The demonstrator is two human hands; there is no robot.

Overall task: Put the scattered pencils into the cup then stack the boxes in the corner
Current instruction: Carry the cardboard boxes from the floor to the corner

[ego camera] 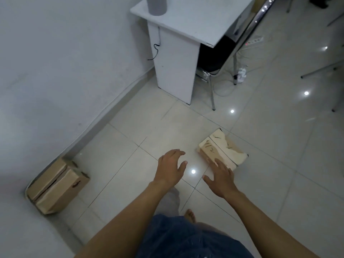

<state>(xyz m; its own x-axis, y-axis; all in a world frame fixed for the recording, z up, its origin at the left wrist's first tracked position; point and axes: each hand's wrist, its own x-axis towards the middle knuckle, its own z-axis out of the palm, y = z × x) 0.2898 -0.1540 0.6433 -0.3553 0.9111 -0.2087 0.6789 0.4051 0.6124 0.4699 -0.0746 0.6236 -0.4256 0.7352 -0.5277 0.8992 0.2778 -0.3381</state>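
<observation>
A pale cardboard box (221, 148) with black scribbles on its top lies on the tiled floor, right of centre. My right hand (220, 176) hovers open just in front of its near corner, fingers spread. My left hand (172, 165) is open too, held over bare floor to the left of that box. A brown cardboard box (57, 185) sits in the corner where the two walls meet, at the lower left. A grey cup (156, 5) stands on the white desk (195, 21) at the top. No pencils are visible.
A black chair with chrome legs (214, 71) is tucked under the desk. Cables and a power strip (255, 40) lie on the floor beyond it. My bare foot (189, 215) and dark shorts are at the bottom. More metal legs stand at the far right.
</observation>
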